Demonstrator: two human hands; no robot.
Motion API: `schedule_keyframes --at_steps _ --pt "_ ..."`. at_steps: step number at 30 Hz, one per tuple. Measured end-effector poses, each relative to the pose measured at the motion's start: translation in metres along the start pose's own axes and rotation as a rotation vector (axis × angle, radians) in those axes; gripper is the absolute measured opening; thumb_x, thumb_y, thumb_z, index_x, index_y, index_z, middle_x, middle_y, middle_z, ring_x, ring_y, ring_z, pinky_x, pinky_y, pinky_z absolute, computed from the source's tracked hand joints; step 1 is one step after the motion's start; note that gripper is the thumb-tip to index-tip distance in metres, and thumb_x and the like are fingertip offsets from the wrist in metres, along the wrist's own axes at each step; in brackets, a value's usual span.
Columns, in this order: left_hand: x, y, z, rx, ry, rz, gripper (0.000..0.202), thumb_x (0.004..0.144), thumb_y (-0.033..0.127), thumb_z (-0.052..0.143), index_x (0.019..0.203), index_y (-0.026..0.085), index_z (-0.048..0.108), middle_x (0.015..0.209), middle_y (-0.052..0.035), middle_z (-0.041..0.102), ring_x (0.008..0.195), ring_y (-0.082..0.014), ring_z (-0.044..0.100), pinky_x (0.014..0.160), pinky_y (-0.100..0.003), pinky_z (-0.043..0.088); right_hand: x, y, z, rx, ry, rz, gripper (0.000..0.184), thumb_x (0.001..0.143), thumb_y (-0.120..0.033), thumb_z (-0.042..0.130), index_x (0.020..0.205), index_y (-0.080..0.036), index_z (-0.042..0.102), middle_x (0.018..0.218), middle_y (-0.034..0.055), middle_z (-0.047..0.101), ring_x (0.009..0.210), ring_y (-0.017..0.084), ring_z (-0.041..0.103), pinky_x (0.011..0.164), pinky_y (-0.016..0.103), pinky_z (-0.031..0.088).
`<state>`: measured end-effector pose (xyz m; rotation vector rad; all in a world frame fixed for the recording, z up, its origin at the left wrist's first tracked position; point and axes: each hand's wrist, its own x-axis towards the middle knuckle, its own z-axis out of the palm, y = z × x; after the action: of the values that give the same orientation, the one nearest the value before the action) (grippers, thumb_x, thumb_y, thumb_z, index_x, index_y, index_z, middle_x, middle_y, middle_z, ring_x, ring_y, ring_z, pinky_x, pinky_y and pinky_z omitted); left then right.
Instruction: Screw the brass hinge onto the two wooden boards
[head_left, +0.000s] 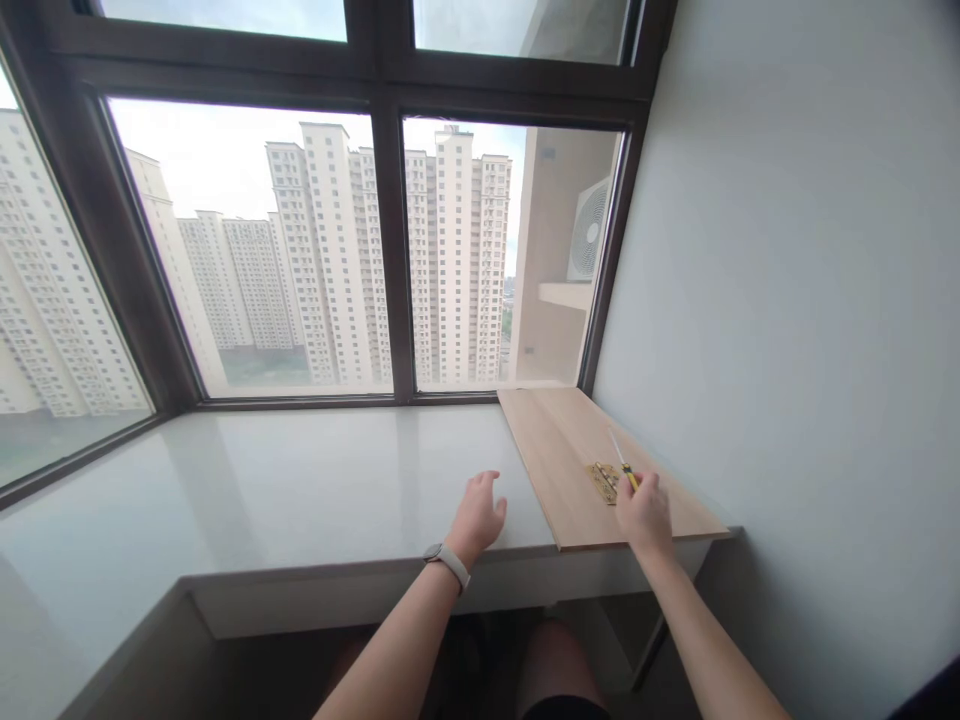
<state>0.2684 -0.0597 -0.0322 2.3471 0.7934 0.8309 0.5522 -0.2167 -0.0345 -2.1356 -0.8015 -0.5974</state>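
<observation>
My right hand [646, 508] is closed around the yellow and black handle of a screwdriver [628, 467], whose thin shaft points up and away from me. Just left of that hand lies a brass-coloured hinge [602, 482], flat on a light wooden board [547, 450]; the hand hides part of its right side. My left hand [478, 515], with a watch [448, 562] on the wrist, hovers over the white ledge near the board's left edge. Its thumb and forefinger are apart and nothing shows between them.
A white ledge [337, 490] runs below the window, its front edge [315, 572] close to me. The board lies on its right end, beside a plain wall [780, 280]. Dark window frames [394, 250] stand behind. My knee [555, 650] is under the ledge.
</observation>
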Motion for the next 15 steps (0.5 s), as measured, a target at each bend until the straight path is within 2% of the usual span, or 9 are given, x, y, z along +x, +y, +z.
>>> schedule_keyframes --at_steps 4,7,10,15 --pt "-0.018 -0.026 -0.036 0.269 0.126 0.012 0.04 0.095 0.024 0.046 0.133 0.015 0.054 0.131 -0.0129 0.059 0.126 -0.0272 0.048 0.11 -0.038 0.035 -0.065 -0.109 0.014 0.26 -0.21 -0.204 0.016 0.1 -0.03 0.039 0.105 -0.02 0.051 0.093 0.0105 0.064 0.084 0.025 0.061 0.076 0.035 0.047" --pt "-0.03 -0.041 -0.05 0.423 0.193 -0.024 0.035 0.097 0.025 0.045 0.128 0.014 0.058 0.126 -0.0128 0.061 0.12 -0.029 0.049 0.107 -0.041 0.035 -0.102 -0.169 0.027 0.263 -0.288 -0.349 0.015 0.099 -0.02 0.04 0.109 -0.02 0.051 0.1 0.0099 0.064 0.093 0.024 0.062 0.083 0.033 0.046" --pt "-0.041 -0.051 -0.054 0.492 0.201 -0.068 0.032 0.098 0.026 0.042 0.12 0.014 0.061 0.118 -0.0141 0.063 0.116 -0.0296 0.051 0.106 -0.043 0.034 -0.12 -0.193 0.043 0.16 -0.336 -0.351 0.021 0.097 -0.013 0.041 0.113 -0.016 0.054 0.099 0.0109 0.064 0.096 0.024 0.061 0.086 0.033 0.045" --pt "-0.049 -0.051 -0.053 0.479 0.209 -0.067 0.034 0.099 0.027 0.039 0.124 0.015 0.06 0.119 -0.0131 0.063 0.116 -0.029 0.05 0.104 -0.042 0.034 -0.128 -0.19 0.06 0.117 -0.38 -0.303 0.022 0.094 -0.013 0.045 0.111 -0.016 0.058 0.101 0.0125 0.064 0.098 0.026 0.06 0.087 0.034 0.044"
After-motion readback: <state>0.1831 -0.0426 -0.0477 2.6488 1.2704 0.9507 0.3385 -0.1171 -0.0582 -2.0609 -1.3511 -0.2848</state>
